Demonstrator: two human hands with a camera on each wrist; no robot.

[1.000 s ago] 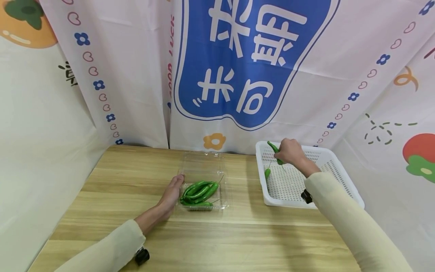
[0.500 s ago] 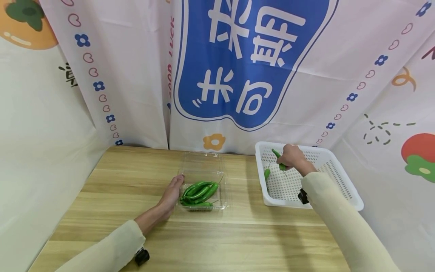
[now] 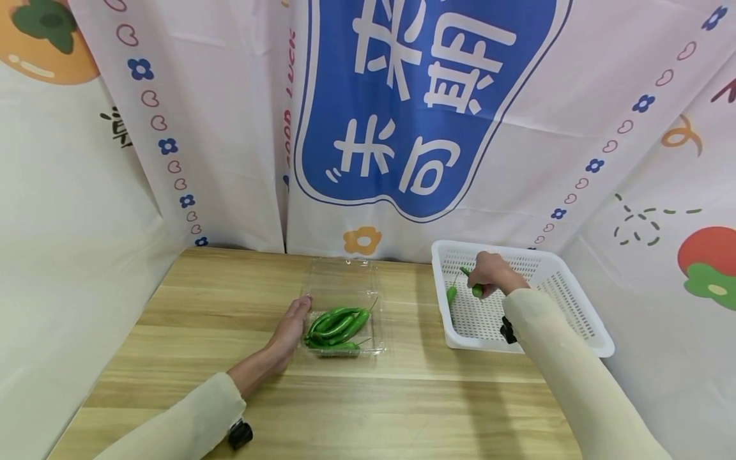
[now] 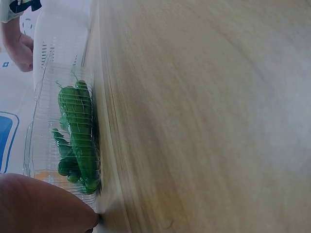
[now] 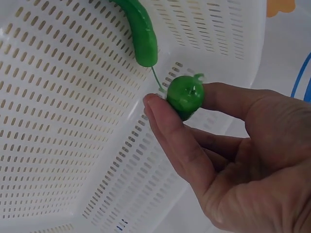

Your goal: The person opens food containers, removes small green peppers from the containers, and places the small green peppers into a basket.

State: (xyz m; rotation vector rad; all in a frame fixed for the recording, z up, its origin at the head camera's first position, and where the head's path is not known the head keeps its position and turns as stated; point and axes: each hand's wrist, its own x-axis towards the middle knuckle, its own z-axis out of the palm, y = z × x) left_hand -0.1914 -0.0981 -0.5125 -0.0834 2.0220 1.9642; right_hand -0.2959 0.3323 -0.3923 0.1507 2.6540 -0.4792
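My right hand (image 3: 492,271) is down inside the white perforated basket (image 3: 480,344) on the right. Thumb and fingers pinch a green chili pepper (image 5: 184,94), seen end-on in the right wrist view. Another green chili pepper (image 3: 452,296) lies along the basket's left side, its thin stem showing. Left of the basket lies a clear plastic clamshell box (image 3: 342,278), its lid open to the back. Several green chili peppers (image 3: 339,326) are heaped in its base. My left hand (image 3: 289,332) touches the box's left side with mostly straight fingers; parts of them are hidden.
Box and basket stand on a wood-grain table (image 3: 368,409). Behind them hangs a printed white curtain (image 3: 241,160), close to the table's back edge. A small black device (image 3: 240,434) is strapped at the left wrist.
My right hand has moved lower into the basket, carrying its chili pepper down. The left hand, the box and the peppers in it look unchanged.
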